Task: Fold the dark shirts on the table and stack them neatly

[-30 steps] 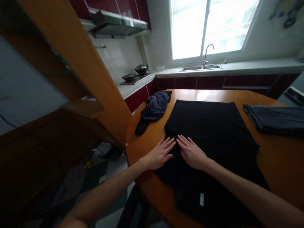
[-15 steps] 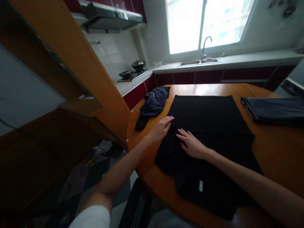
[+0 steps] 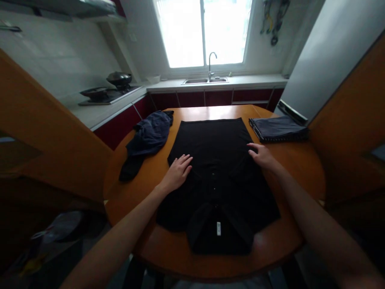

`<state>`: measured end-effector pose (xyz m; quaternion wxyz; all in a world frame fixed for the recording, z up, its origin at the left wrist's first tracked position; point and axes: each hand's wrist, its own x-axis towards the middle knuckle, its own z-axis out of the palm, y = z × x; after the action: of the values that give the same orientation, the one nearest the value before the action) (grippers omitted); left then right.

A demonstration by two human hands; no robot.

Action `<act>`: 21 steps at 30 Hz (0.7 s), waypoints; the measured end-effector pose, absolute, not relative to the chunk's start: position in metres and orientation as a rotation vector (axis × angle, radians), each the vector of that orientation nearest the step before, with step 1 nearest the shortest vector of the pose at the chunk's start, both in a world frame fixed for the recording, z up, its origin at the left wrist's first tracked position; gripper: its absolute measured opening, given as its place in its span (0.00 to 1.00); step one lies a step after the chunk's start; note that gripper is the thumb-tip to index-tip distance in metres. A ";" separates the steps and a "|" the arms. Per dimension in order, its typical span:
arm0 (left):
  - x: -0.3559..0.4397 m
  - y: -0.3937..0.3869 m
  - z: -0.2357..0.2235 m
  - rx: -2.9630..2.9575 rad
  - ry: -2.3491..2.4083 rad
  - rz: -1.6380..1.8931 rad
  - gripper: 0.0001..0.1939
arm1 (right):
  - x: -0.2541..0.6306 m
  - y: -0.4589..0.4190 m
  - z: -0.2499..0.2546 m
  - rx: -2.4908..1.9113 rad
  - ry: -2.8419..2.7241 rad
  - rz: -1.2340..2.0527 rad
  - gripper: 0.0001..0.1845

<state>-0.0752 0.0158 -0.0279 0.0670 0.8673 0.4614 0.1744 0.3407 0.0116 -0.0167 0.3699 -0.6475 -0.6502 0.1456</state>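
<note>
A black buttoned shirt (image 3: 216, 160) lies spread flat on a round wooden table (image 3: 300, 168), collar and white label toward me. My left hand (image 3: 178, 172) rests flat on the shirt's left side, fingers stretched out. Over at the shirt's right edge, my right hand (image 3: 262, 154) also lies flat with its fingers apart. Neither hand grips anything.
A crumpled dark blue garment (image 3: 147, 138) lies on the table's left side. Folded grey-blue clothing (image 3: 278, 128) sits at the right rear. Behind the table run a counter with a sink (image 3: 204, 80), a stove with a wok (image 3: 118, 78) and a bright window.
Both hands have slid apart from the shirt's middle, the left to the left side and the right to the right edge. The head has turned so the table sits centred.
</note>
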 end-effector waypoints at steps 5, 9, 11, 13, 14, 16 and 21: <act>-0.091 0.038 -0.030 2.525 1.499 0.785 0.24 | 0.345 0.013 -0.020 -1.697 -1.698 0.321 0.18; -0.099 0.049 -0.037 2.493 1.543 0.840 0.24 | 0.340 0.015 -0.018 -1.704 -1.705 0.257 0.14; -0.098 0.049 -0.037 2.500 1.540 0.844 0.23 | 0.337 0.013 -0.018 -1.686 -1.705 0.228 0.10; -0.098 0.047 -0.033 2.498 1.512 0.868 0.22 | 0.332 0.011 -0.018 -1.657 -1.719 0.241 0.07; -0.098 0.046 -0.029 2.486 1.502 0.893 0.21 | 0.330 0.009 -0.018 -1.643 -1.726 0.258 0.07; -0.101 0.045 -0.022 2.436 1.521 0.967 0.20 | 0.327 0.007 -0.018 -1.631 -1.733 0.298 0.06; -0.117 0.044 -0.011 2.259 1.676 1.103 0.18 | 0.326 0.001 -0.009 -1.558 -1.765 0.441 0.05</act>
<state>-0.1167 0.0438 -0.0107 0.0601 0.7463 0.5536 0.3646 0.3261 0.0009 -0.0094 0.3646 -0.6056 -0.6863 0.1713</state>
